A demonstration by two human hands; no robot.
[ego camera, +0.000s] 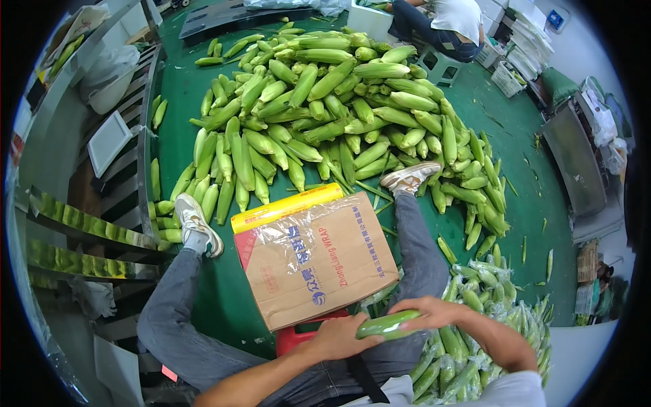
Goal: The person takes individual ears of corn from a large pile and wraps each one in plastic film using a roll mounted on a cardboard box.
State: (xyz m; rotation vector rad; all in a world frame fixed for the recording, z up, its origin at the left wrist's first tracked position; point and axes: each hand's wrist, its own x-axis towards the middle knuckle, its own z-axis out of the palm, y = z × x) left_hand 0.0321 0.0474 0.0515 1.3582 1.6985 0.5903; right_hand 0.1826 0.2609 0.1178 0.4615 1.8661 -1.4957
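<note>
Both hands hold one ear of corn in green husk (387, 325) above my lap; its shiny surface looks wrapped in clear film. My left hand (343, 337) grips one end, and my right hand (430, 311) is around the other end. Just beyond them a cardboard box (325, 264) lies between my legs, with a yellow roll of film (287, 207) along its far edge. A big heap of unhusked corn (325, 112) spreads over the floor past my feet. Film-wrapped corn (457, 351) is piled close beside my right arm.
A red plastic stool (292, 341) is partly under the box. Slatted metal racks (147, 152) stand along the left. At the top right a person (452, 25) sits on a green stool (440, 66) beside a white foam box (370, 20). A dark panel (574, 157) stands on the right.
</note>
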